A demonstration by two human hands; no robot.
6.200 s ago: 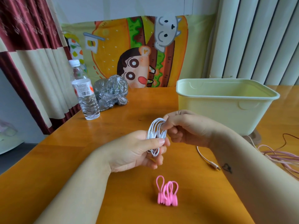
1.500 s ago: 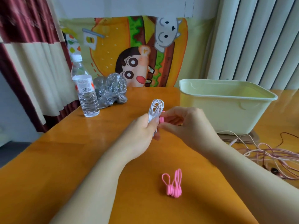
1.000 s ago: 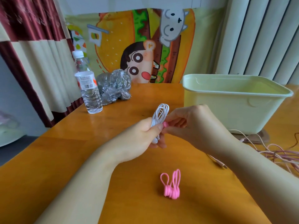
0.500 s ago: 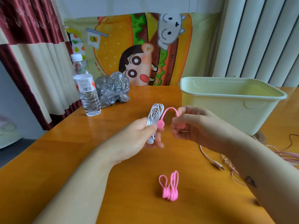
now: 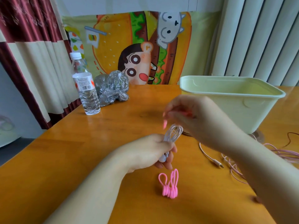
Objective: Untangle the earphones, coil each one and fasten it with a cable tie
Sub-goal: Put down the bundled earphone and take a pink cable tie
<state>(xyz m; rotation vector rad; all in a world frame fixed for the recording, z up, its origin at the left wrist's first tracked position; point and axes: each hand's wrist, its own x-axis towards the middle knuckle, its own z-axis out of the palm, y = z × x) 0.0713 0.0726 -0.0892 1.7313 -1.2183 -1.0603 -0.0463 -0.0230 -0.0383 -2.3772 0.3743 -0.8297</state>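
My left hand (image 5: 150, 151) grips a coiled white earphone (image 5: 173, 134) above the wooden table, its loops sticking up out of the fist. My right hand (image 5: 192, 117) hovers just above the coil and pinches a pink cable tie (image 5: 164, 124), whose free end hangs down, blurred. A bunch of spare pink cable ties (image 5: 169, 185) lies on the table below my left hand. A tangle of pink earphone cables (image 5: 281, 153) lies at the right, partly hidden by my right forearm, with one plug end (image 5: 216, 163) pointing toward me.
A pale green plastic tub (image 5: 233, 94) stands at the back right. A water bottle (image 5: 85, 88) and a crumpled clear plastic bag (image 5: 111, 88) stand at the back left near the table's left edge. A cartoon cloth and curtains hang behind the table.
My left hand has lowered the white coil toward me. My right hand has lifted the pink tie away from the coil, so it now hangs above it.
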